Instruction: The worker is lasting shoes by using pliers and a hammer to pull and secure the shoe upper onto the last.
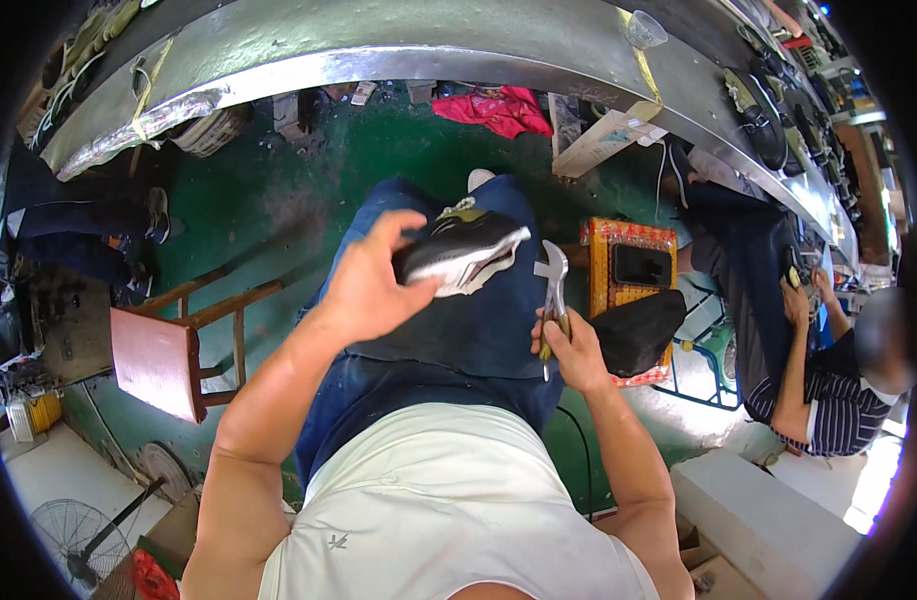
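Note:
My left hand (371, 280) is closed around the heel end of a black sneaker (461, 245) with a white sole. The shoe is held tilted above my lap, its toe pointing right and the side of its sole turned toward me. My right hand (575, 348) grips a pair of lasting pincers (554, 285) by the handles, over my right thigh. Their curved metal jaws and small square hammer face point up and away from me. A short gap separates the pincers from the shoe's toe. The handle ends are partly hidden by my fingers.
A long metal bench (379, 45) runs across the far side. On my right, a low stand (634, 232) carries a phone (643, 266) and a black cloth-like item (639, 332). A wooden stool (159, 360) stands left. A co-worker (829, 400) sits at right.

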`<move>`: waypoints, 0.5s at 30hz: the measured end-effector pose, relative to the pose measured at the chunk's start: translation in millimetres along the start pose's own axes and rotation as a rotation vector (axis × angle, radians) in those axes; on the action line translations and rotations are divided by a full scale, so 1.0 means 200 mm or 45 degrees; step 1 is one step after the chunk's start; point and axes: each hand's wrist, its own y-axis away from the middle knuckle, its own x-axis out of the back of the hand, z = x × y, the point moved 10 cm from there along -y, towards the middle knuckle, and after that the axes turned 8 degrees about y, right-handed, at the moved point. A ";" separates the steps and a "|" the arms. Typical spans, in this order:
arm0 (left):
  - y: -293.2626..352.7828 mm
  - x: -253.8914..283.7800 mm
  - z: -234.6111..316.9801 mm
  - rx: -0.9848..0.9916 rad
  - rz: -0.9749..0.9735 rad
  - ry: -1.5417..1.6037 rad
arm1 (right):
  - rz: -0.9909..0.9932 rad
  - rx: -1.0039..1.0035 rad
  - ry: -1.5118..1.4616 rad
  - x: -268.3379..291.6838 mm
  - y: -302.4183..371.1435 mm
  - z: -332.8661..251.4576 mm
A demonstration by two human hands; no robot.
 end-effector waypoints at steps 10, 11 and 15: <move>-0.45 -0.31 -0.30 0.376 0.007 0.331 | 0.000 -0.032 0.279 -0.03 0.07 -0.09; -0.43 -0.39 -0.44 0.534 -0.127 0.300 | 0.017 -0.062 0.347 -0.02 0.08 -0.09; -0.10 -0.46 -0.30 -0.023 -0.299 0.082 | -0.049 -0.136 0.517 -0.01 0.10 -0.15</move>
